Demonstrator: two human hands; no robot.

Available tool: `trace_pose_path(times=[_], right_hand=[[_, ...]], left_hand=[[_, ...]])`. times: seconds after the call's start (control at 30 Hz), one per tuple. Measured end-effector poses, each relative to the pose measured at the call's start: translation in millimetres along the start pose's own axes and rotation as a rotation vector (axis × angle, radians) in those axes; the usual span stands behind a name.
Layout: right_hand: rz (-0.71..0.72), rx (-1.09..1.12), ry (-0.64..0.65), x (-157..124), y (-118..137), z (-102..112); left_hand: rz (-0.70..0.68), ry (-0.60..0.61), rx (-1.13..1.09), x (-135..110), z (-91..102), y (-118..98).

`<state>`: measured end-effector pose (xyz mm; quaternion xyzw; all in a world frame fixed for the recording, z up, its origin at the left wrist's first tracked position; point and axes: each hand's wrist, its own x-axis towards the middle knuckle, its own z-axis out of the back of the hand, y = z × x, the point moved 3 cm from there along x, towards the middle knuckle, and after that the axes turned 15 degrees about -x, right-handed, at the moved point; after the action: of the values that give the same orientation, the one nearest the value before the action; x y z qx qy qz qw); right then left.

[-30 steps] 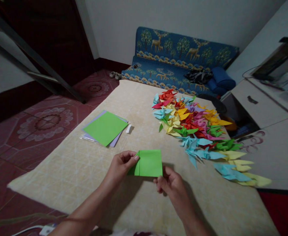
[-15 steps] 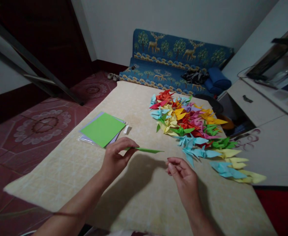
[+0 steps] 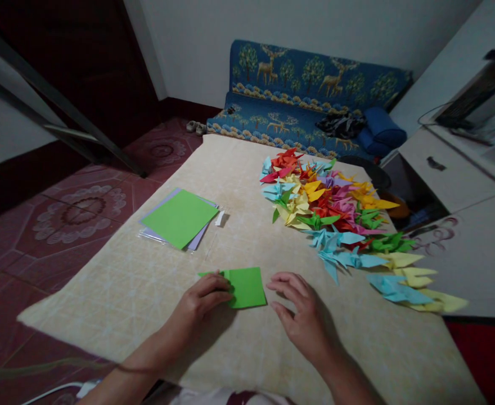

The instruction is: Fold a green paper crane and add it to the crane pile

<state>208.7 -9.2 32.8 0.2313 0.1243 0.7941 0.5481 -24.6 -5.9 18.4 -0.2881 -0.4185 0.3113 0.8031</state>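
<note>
A folded green paper [image 3: 244, 286] lies flat on the beige table [image 3: 239, 191] near its front edge. My left hand [image 3: 201, 301] rests on the paper's left part, fingers pressed down on it. My right hand [image 3: 300, 315] hovers just right of the paper, fingers spread, holding nothing. A stack of square sheets with a green one on top [image 3: 180, 218] lies to the left, behind my left hand.
A long heap of coloured paper cranes [image 3: 340, 219] runs down the table's right side. A blue patterned sofa [image 3: 310, 101] stands behind the table. White cabinets [image 3: 462, 185] are at the right, red tiled floor [image 3: 79, 202] at the left.
The green paper was held up in both hands, then in the left hand alone; now it lies flat on the table under my left fingers. My right hand let go and opened.
</note>
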Motion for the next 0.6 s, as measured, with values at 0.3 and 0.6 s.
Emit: trace_pose_path(times=[0.3,0.6], right_hand=[[0.313,0.015,0.044,12.9,2.4,-16.1],[0.31,-0.104,0.115,2.0,8.9,-14.1]], left_hand=[[-0.042,-0.068,-0.032,8.1,6.2,5.8],[0.039,-0.038,0.234,-20.6,17.2,-6.9]])
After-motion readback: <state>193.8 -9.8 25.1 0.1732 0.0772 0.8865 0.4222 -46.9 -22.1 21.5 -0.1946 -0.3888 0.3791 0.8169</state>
